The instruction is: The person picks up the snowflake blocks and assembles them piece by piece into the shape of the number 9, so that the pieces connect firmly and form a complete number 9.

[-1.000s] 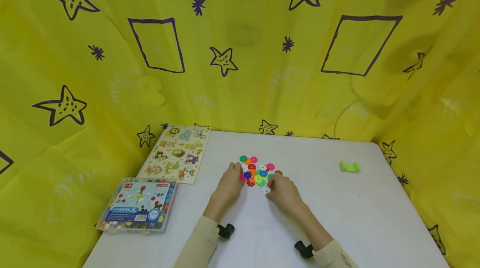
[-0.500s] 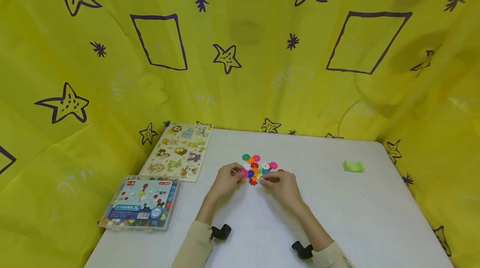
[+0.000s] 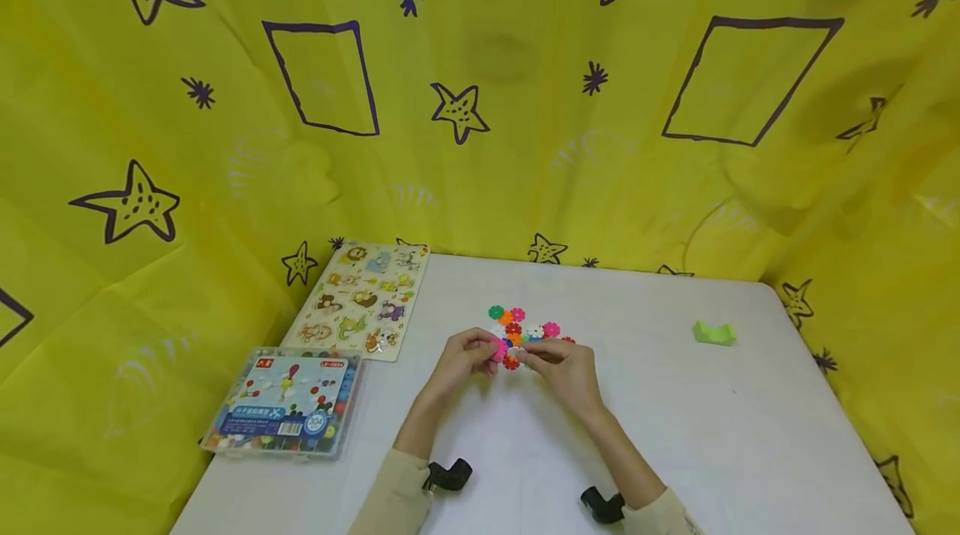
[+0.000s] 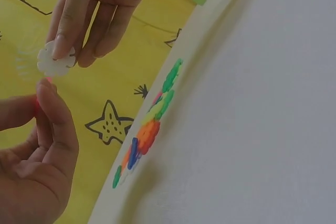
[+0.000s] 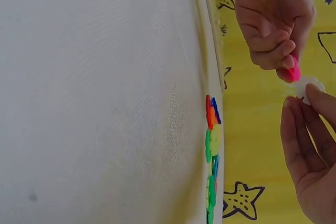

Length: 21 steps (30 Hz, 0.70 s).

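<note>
My left hand (image 3: 459,358) pinches a pink snowflake disc (image 5: 296,71) between thumb and fingers. In my right hand (image 3: 572,372) a white snowflake disc (image 4: 55,60) is gripped at its edge. Both hands are raised off the table and close together, and the rims of the two discs meet edge to edge; whether they are slotted together I cannot tell. Behind the hands, a loose group of snowflake discs (image 3: 513,329) in green, orange, red, blue and other colours lies on the table, partly hidden by the fingers in the head view.
A clear box of coloured parts (image 3: 281,406) lies at the left, with an animal puzzle board (image 3: 360,302) behind it. A small light green curved block (image 3: 714,333) sits at the right on the white table (image 3: 720,443). Yellow patterned cloth (image 3: 495,177) surrounds the table.
Both hands have lifted from beside the disc group and come together. The right hand has picked up the white disc from the table; the left has raised the pink one. The head view shifted slightly.
</note>
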Each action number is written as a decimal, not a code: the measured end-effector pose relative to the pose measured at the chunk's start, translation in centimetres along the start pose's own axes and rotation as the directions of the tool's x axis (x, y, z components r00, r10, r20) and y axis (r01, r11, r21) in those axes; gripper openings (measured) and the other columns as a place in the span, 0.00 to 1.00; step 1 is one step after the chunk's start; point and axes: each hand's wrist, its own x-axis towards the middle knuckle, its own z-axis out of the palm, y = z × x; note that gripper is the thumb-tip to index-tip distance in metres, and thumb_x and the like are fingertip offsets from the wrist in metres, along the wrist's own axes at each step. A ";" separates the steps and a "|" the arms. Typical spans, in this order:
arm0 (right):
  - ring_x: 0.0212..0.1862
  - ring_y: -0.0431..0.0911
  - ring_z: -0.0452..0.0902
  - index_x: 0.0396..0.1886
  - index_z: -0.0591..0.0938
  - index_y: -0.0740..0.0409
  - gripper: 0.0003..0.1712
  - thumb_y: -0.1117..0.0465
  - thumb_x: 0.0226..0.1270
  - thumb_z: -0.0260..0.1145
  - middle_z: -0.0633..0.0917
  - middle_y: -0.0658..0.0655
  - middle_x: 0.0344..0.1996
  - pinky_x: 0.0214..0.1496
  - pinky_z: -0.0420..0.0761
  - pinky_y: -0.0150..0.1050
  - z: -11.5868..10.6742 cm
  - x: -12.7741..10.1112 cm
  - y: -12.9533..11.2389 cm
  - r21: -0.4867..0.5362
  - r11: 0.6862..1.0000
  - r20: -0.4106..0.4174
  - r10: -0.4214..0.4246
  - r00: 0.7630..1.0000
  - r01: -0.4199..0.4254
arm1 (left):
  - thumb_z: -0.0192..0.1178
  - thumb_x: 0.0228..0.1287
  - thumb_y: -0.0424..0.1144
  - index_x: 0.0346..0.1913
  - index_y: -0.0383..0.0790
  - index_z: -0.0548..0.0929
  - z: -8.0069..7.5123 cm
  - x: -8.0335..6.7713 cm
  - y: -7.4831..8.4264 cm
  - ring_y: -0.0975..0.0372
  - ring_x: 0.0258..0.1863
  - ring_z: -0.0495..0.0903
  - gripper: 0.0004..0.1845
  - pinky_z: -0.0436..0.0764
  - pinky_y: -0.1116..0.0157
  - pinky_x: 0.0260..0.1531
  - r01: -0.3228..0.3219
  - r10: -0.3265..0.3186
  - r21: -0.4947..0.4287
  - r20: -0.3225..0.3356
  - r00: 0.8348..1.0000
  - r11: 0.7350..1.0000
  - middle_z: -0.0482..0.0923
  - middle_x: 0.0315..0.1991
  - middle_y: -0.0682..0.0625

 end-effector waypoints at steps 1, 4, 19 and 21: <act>0.35 0.44 0.90 0.39 0.94 0.57 0.08 0.64 0.59 0.80 0.92 0.55 0.34 0.40 0.87 0.34 0.0 0.0 -0.1 0.014 1.000 -0.005 -0.004 1.000 0.004 | 0.57 0.75 0.30 0.48 0.24 0.78 0.1 0.0 0.0 0.64 0.25 0.82 0.09 0.84 0.68 0.31 0.004 -0.005 -0.019 -0.004 1.000 1.000 0.83 0.29 0.50; 0.35 0.46 0.90 0.39 0.93 0.59 0.08 0.65 0.58 0.81 0.92 0.57 0.33 0.39 0.87 0.33 0.1 -0.1 -0.2 0.025 1.000 -0.021 -0.014 1.000 0.014 | 0.56 0.75 0.30 0.47 0.25 0.77 0.5 -0.3 -0.1 0.64 0.24 0.81 0.08 0.83 0.68 0.30 0.019 -0.020 -0.055 -0.020 1.000 0.998 0.82 0.28 0.50; 0.35 0.45 0.90 0.36 0.94 0.57 0.07 0.66 0.57 0.81 0.92 0.55 0.33 0.39 0.87 0.33 0.5 -0.1 0.3 0.037 0.998 -0.054 -0.052 0.997 0.054 | 0.60 0.75 0.33 0.44 0.32 0.78 1.0 -0.5 -0.9 0.64 0.24 0.80 0.06 0.82 0.68 0.30 0.027 -0.039 -0.168 -0.069 0.997 0.985 0.82 0.27 0.51; 0.35 0.44 0.90 0.36 0.94 0.54 0.07 0.65 0.57 0.81 0.92 0.52 0.33 0.39 0.87 0.34 0.5 0.0 0.4 0.027 0.997 -0.049 -0.071 0.996 0.073 | 0.60 0.75 0.33 0.44 0.31 0.78 1.1 -0.5 -1.0 0.64 0.24 0.80 0.06 0.82 0.68 0.30 0.027 -0.040 -0.173 -0.074 0.996 0.985 0.82 0.27 0.51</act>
